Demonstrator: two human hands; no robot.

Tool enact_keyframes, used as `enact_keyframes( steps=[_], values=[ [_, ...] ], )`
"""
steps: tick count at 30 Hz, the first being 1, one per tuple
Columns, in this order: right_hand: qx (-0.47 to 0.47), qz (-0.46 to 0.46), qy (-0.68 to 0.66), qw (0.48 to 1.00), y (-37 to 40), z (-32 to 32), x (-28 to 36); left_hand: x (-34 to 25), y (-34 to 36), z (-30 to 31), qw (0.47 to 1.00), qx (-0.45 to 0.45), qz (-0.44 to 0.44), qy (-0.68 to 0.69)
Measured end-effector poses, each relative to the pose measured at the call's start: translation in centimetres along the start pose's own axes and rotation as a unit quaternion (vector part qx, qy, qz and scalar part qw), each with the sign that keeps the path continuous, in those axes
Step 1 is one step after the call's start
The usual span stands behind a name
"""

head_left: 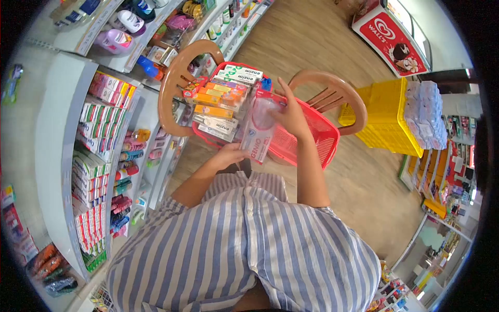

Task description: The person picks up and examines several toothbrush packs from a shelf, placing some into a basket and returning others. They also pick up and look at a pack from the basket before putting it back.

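Note:
A clear and pink plastic package marked GENIO (258,136) is held between both hands, above two red baskets. My left hand (234,154) pinches its lower left edge. My right hand (289,113) lies over its upper right part, some fingers stretched up and others against the package. Behind it, the left red basket (204,136) holds several white enzim boxes (244,73) and orange boxes (213,111). The right red basket (325,136) lies partly under the package and my right forearm, and part of its slatted inside shows.
Two brown chairs (167,99) (358,106) stand at the baskets' sides. Shelves of boxed and bottled goods (65,130) line the left. Yellow crates (382,112) with wrapped bottles (423,114) stand right. A red WALL'S freezer (390,41) is at the upper right.

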State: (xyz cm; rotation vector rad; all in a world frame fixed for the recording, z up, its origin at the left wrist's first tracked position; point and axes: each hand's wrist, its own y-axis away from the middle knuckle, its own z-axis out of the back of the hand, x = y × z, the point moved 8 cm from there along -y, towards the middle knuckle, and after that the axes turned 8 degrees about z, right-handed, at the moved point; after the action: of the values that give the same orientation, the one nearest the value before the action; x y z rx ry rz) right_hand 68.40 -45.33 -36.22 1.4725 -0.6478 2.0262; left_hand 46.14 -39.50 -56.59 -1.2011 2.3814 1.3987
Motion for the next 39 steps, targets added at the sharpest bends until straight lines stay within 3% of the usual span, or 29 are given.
enact_keyframes(
  steps=[3, 5, 10, 12, 14, 16, 17, 19, 25, 32, 36, 39],
  values=[
    [0.046, 0.019, -0.067, 0.996, 0.1, -1.6, 1.2, -1.3, 2.1, -0.7, 0.996, -0.033, -0.059, -0.057],
    [0.057, 0.043, -0.178, 0.981, -0.1, -3.5, 1.5, -3.7, 4.4, -1.5, 0.979, -0.068, -0.162, -0.103],
    [0.104, 0.086, -0.2, 0.97, -1.1, -8.8, 5.2, -6.8, 11.0, -1.3, 0.949, -0.17, -0.247, -0.103],
    [0.144, 0.081, -0.233, 0.958, -1.4, -12.1, 6.5, -8.4, 14.9, -0.9, 0.916, -0.243, -0.308, -0.08],
    [0.18, 0.088, -0.281, 0.939, -1.2, -15.1, 9.7, -9.2, 18.2, -0.8, 0.906, -0.262, -0.327, -0.055],
    [0.186, 0.17, -0.267, 0.93, -1.0, -17.6, 12.8, -10.8, 23.3, -1.6, 0.854, -0.287, -0.434, -0.003],
    [0.214, 0.133, -0.298, 0.921, -0.7, -19.3, 13.6, -11.0, 25.7, -2.0, 0.844, -0.29, -0.451, 0.028],
    [0.255, 0.159, -0.32, 0.899, 0.3, -22.4, 16.5, -10.5, 29.8, -1.2, 0.806, -0.332, -0.489, 0.036],
    [0.38, 0.18, -0.363, 0.832, 6.4, -32.2, 24.7, -5.4, 43.4, -0.8, 0.666, -0.462, -0.585, 0.028],
    [0.454, 0.211, -0.394, 0.771, 17.5, -41.2, 34.3, 3.6, 58.1, -4.1, 0.546, -0.529, -0.649, -0.027],
    [0.495, 0.231, -0.397, 0.737, 23.4, -45.2, 37.9, 9.3, 64.5, -4.9, 0.51, -0.628, -0.585, -0.059],
    [0.507, 0.246, -0.397, 0.724, 27.3, -47.4, 39.8, 13.1, 68.3, -5.3, 0.485, -0.653, -0.577, -0.07]
  ],
)
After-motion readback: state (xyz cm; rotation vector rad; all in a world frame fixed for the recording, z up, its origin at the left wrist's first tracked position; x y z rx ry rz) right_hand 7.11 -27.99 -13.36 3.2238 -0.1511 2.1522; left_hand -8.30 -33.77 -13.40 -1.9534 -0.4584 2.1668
